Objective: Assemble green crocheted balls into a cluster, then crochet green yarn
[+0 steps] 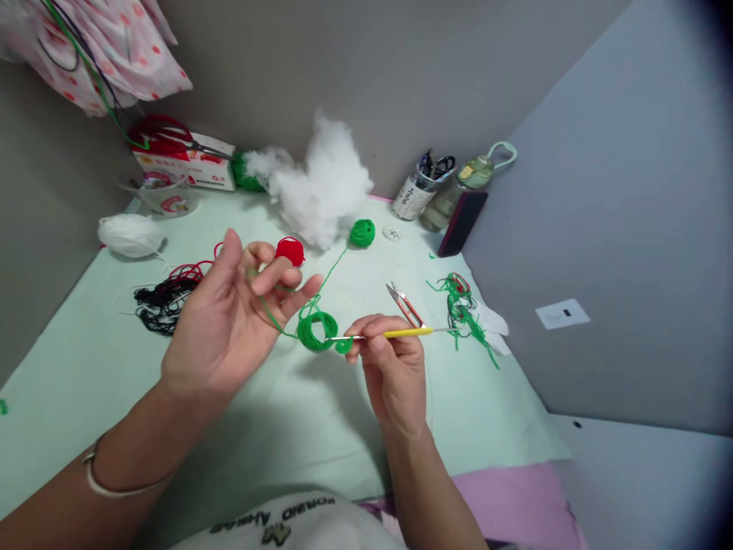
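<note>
My left hand (229, 313) is turned palm up, its fingers partly curled and spread, with a strand of green yarn (273, 321) looped round them. In my right hand (395, 367) a crochet hook (408, 333) with a yellow handle is gripped, its metal tip pointing left. A small curled green crochet piece (343, 346) hangs by the hook at my right fingertips. Close to the tip is a round coil of green yarn (317, 331). Another green strand runs up to a small green yarn ball (362, 233). Just beyond my left fingers sits a red yarn ball (290, 250).
White stuffing (326, 183) is heaped at the back. Thread snips (405, 304) and green yarn scraps (466, 313) lie right. A phone (463, 223), bottle (443, 205) and pen cup (413, 197) stand back right. Black yarn (163, 305) and a white ball (130, 234) lie left.
</note>
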`<control>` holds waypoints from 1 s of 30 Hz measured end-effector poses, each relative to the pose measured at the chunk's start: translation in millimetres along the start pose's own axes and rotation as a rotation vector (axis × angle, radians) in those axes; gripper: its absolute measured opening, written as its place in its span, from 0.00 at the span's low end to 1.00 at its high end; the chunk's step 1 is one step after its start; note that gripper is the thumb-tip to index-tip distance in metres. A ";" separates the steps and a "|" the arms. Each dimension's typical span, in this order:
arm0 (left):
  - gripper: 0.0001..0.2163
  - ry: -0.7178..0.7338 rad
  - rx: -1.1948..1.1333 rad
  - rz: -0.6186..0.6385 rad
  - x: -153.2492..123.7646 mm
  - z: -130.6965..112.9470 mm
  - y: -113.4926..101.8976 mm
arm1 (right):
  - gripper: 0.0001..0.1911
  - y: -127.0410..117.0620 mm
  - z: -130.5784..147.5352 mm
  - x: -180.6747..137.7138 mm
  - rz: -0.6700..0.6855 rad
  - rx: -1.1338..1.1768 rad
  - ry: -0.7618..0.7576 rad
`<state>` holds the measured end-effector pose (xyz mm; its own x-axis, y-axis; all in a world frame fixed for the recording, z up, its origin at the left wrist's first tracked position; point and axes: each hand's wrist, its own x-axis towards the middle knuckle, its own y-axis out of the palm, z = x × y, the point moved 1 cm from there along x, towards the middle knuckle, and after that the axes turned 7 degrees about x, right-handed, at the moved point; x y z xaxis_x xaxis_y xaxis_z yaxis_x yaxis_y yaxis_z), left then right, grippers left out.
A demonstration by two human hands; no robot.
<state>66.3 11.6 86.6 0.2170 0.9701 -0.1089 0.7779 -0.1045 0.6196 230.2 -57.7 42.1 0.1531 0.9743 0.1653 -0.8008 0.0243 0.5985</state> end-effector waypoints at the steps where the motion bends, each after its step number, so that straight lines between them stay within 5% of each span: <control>1: 0.18 0.109 0.115 0.021 0.3 4.0 -3.2 | 0.03 -0.6 0.5 0.3 -0.002 -0.012 -0.012; 4: 0.19 0.574 0.559 0.151 0.6 16.4 -15.1 | 0.03 -3.1 0.4 0.9 -0.023 -0.036 -0.039; 7: 0.16 0.669 1.102 0.338 0.5 29.1 -23.3 | 0.04 -5.0 -2.4 1.6 -0.049 -0.070 -0.075; 10: 0.14 0.444 1.113 0.323 -1.9 36.4 -24.9 | 0.05 -5.6 -6.3 1.9 -0.073 -0.140 -0.126; 13: 0.22 0.092 0.857 0.267 -6.3 41.7 -20.4 | 0.07 -5.1 -9.7 2.0 -0.071 -0.202 -0.172; 16: 0.24 -0.112 0.636 0.231 -9.5 44.6 -14.7 | 0.08 -4.3 -12.2 2.0 -0.074 -0.228 -0.196; 30: 0.18 -0.183 0.482 0.164 -11.0 47.1 -15.7 | 0.04 -2.1 -15.7 2.0 -0.190 -0.214 -0.115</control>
<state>79.5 -7.8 41.4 0.4238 0.8832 -0.2007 0.8984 -0.3817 0.2173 223.1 -52.3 28.8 0.3666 0.9163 0.1611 -0.8535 0.2623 0.4502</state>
